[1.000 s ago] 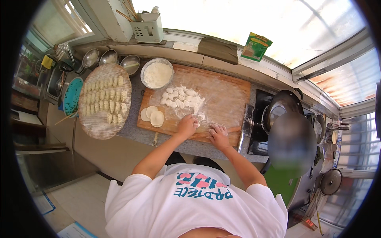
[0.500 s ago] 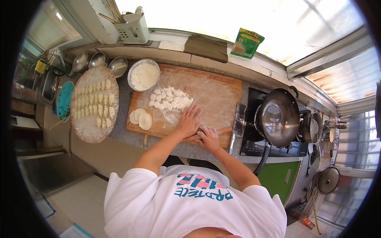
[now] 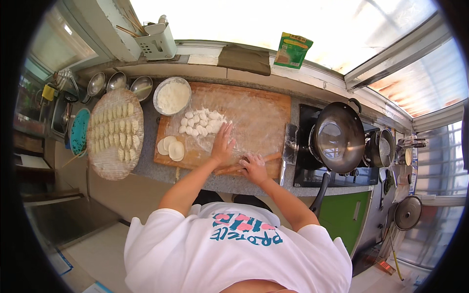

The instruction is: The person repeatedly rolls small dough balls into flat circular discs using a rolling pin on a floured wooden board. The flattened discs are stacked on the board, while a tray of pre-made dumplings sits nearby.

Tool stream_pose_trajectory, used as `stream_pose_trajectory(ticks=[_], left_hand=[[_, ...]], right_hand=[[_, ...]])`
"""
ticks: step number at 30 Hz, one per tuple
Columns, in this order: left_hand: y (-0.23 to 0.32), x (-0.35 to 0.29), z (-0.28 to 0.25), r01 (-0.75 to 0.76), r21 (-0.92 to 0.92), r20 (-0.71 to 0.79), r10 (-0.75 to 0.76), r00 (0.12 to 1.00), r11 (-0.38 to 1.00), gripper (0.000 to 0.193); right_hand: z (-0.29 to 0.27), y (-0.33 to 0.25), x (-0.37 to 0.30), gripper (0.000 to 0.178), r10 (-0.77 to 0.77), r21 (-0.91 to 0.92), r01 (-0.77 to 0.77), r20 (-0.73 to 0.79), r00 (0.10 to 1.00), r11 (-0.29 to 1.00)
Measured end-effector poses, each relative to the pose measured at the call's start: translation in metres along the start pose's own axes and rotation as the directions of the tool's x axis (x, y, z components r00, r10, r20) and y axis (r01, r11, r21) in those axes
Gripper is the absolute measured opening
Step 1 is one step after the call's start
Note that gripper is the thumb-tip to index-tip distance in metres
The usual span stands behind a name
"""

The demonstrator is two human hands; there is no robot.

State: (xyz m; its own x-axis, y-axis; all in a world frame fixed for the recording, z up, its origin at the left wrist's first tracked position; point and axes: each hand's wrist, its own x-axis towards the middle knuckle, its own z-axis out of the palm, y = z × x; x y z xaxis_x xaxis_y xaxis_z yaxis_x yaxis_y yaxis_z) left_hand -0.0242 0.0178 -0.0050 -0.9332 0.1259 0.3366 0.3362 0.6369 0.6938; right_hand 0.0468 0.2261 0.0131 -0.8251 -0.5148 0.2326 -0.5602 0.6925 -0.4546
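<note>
A floured wooden board (image 3: pixel 254 110) carries small white dough pieces (image 3: pixel 200 122) in a loose heap, with several round, flat dough wrappers (image 3: pixel 171 148) at its left edge. My left hand (image 3: pixel 223 145) reaches over the board, fingers stretched out, its tips at the right side of the dough pieces. Near the front edge, my right hand (image 3: pixel 254 167) is curled over a wooden rolling pin (image 3: pixel 272 156) that lies slantwise. Whether dough lies under the right hand is hidden. Behind the board's left part stands a metal bowl of flour (image 3: pixel 173 96).
A round tray (image 3: pixel 105 158) with rows of dumplings stands left, beside a teal basin (image 3: pixel 79 129). A cleaver (image 3: pixel 290 144) lies at the board's right edge. Farther right, a wok (image 3: pixel 339 136) sits on the stove. Three metal bowls (image 3: pixel 141 88) and a utensil holder (image 3: pixel 157 43) are at the back.
My left hand has moved left and slightly away from the right hand, its fingers nearer the dough pieces. My right hand stays at the rolling pin. The whole view has shifted slightly.
</note>
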Motion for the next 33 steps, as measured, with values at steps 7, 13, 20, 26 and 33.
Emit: stream_pose_trajectory(ticks=[7,13,20,26,33], left_hand=[[0.011,-0.035,-0.03,0.231,0.151,0.058,-0.242,0.968,0.961,0.015],[0.012,-0.042,-0.009,0.326,-0.037,0.096,-0.321,0.942,0.945,0.019],[0.022,-0.006,0.007,0.389,0.013,-0.004,-0.389,0.921,0.921,0.018],[0.021,-0.041,-0.006,0.411,0.101,0.05,-0.417,0.908,0.906,0.019],[0.005,-0.027,-0.036,0.36,0.084,0.308,-0.368,0.878,0.929,0.017]], right_hand=[[0.002,0.004,-0.003,0.038,0.023,0.009,-0.023,0.013,1.0,1.0],[0.0,0.001,-0.004,0.038,0.019,0.009,-0.019,0.021,1.0,1.0],[-0.002,0.004,-0.003,0.039,-0.001,0.028,0.001,0.005,1.0,1.0],[0.001,0.003,-0.001,0.036,0.017,0.038,-0.018,0.031,0.999,0.999],[0.009,-0.005,0.009,0.052,-0.009,-0.011,0.01,0.06,0.998,1.0]])
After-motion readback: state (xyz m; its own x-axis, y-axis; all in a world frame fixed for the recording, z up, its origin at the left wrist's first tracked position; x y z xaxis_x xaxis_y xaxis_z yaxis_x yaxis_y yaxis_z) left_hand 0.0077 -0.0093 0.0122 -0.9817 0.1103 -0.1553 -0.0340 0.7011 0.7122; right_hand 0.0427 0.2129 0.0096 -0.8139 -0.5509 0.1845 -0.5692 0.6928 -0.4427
